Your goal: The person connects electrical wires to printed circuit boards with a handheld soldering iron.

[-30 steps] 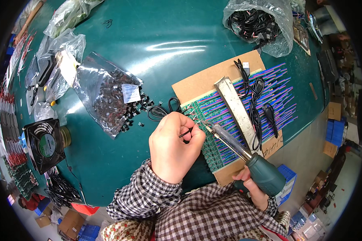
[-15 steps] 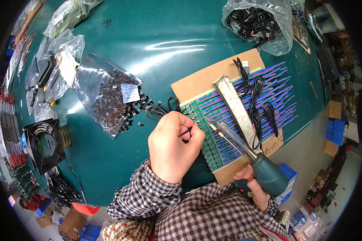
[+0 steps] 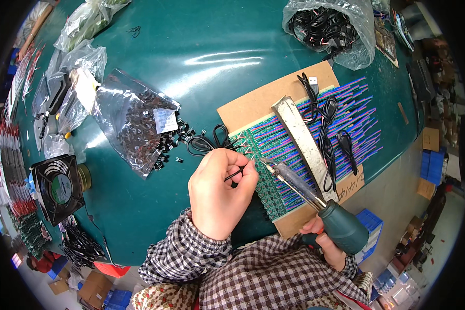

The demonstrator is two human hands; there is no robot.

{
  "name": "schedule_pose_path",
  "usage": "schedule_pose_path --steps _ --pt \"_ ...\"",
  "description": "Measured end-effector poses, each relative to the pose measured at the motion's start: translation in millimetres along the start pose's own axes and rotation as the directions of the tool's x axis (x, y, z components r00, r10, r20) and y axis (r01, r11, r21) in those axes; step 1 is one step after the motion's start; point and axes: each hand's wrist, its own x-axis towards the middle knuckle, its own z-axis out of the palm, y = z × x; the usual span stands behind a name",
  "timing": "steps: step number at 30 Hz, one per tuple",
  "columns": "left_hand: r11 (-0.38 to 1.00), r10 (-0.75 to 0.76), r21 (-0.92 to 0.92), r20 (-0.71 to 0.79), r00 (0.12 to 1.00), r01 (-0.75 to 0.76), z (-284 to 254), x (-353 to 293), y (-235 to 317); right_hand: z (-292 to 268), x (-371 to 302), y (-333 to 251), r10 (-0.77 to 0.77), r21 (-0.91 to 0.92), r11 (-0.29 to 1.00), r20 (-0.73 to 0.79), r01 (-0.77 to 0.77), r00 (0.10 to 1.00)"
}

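Note:
My left hand (image 3: pixel 219 194) is closed in a pinch on a thin black cable (image 3: pixel 234 173), at the left edge of a row of green circuit boards (image 3: pixel 268 188). Bare wire ends show just past its fingertips. In my right hand (image 3: pixel 328 243) is a soldering iron (image 3: pixel 341 225) with a dark green handle. Its tip points up and left, over the boards and close to my left fingertips; whether it touches a board I cannot tell. Blue and pink wires (image 3: pixel 299 138) run rightward from the boards. A worn metal bar (image 3: pixel 306 147) lies across them, with coiled black USB cables (image 3: pixel 327 129) beside it.
Brown fibreboard (image 3: pixel 274 98) lies beneath the boards. Small black connectors spill from a clear bag (image 3: pixel 124 119) on the left. A fan (image 3: pixel 58 188) stands at the table's left side. Another bag (image 3: pixel 364 46) of black cables sits at the far right.
The soldering iron's tip has shifted slightly left and toward me, closer to my left fingertips. My left hand has moved a little toward me, still pinching the cable.

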Motion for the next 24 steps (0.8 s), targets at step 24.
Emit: schedule_pose_path --steps 24 --pt "1.0 0.03 -0.008 -0.022 0.999 -0.03 3.2 -1.7 -3.4 -3.8 -2.5 6.2 0.04 -0.071 0.997 -0.004 -0.04 0.999"
